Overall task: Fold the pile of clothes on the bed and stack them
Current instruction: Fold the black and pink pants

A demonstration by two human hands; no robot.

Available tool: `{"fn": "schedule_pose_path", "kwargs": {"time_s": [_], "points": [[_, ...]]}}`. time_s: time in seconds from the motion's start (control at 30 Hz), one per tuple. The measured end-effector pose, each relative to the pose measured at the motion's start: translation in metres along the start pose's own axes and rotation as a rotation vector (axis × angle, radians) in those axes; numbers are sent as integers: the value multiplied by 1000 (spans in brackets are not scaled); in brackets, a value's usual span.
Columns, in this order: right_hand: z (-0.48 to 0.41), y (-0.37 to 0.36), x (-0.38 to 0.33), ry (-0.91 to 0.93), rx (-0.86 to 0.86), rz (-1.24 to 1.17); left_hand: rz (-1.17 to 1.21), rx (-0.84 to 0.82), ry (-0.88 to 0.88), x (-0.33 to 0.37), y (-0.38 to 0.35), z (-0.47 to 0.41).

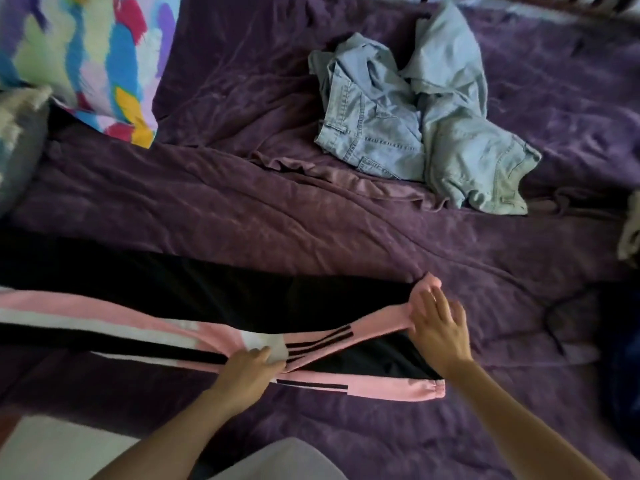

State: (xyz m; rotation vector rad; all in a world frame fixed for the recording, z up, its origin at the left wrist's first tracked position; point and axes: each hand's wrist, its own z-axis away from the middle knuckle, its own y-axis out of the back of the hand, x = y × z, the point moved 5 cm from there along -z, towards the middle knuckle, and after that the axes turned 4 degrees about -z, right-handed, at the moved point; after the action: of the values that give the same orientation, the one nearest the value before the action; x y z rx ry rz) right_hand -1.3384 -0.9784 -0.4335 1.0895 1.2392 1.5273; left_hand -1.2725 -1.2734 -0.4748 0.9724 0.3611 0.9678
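Black track pants (214, 299) with pink and white side stripes lie stretched across the purple bed cover (242, 209), legs running from the left edge to the lower middle. My left hand (247, 374) pinches the pants where the pink and white panels meet. My right hand (438, 327) rests on the upper pink cuff, fingers spread and pressing it down. A crumpled heap of light blue denim clothes (419, 123) sits further back on the bed, right of centre.
A multicoloured pillow (86, 53) lies at the back left, with a grey cushion (17, 150) beside it. A dark cord (554, 320) trails on the cover to the right. A pale cloth (632, 233) shows at the right edge.
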Motion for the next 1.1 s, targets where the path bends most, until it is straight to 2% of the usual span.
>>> {"fn": "schedule_pose_path", "kwargs": {"time_s": [0.03,0.07,0.13,0.2,0.23,0.3,0.37,0.43,0.47,0.53,0.57,0.63,0.67,0.77,0.83,0.9,0.93,1.0,1.03,1.1], "points": [[29,-8,3,19,74,-10,4,-16,0,-1,-6,1],[56,-22,6,22,79,-4,8,-19,5,-2,-10,2],[100,-55,9,13,-72,-14,-52,-61,55,0,-2,6],[122,-75,9,-89,-205,-157,27,-142,77,4,8,13],[123,-76,9,-187,-227,-255,-2,-155,106,2,4,12],[112,-60,7,-434,-130,-438,-2,-215,144,1,4,11],[99,-51,15,-831,-32,-643,-38,-155,162,1,10,13],[94,-62,27,-1230,-97,-889,-117,-75,126,-3,12,14],[93,-71,31,-1316,-169,-990,-145,-7,120,-5,6,15],[92,-81,31,-1318,-311,-1038,-146,43,220,-9,4,16],[94,-80,33,-1315,-327,-998,-163,17,240,-10,8,16],[97,-68,37,-1319,-214,-930,-148,11,371,-17,15,19],[100,-61,39,-1311,-127,-912,-162,98,387,-20,19,21],[111,-47,41,-1311,42,-948,-197,208,377,-46,15,31],[123,-59,37,-1312,-18,-978,-209,262,384,-65,12,40],[135,-88,28,-1303,-198,-1041,-254,307,326,-76,14,48],[139,-100,25,-1300,-263,-1065,-259,259,288,-75,16,51],[137,-109,23,-1308,-272,-1133,-267,132,220,-75,13,57],[133,-106,22,-1321,-246,-1168,-244,54,249,-77,11,61],[123,-98,19,-1346,-189,-1294,-230,38,326,-80,8,71]]}}
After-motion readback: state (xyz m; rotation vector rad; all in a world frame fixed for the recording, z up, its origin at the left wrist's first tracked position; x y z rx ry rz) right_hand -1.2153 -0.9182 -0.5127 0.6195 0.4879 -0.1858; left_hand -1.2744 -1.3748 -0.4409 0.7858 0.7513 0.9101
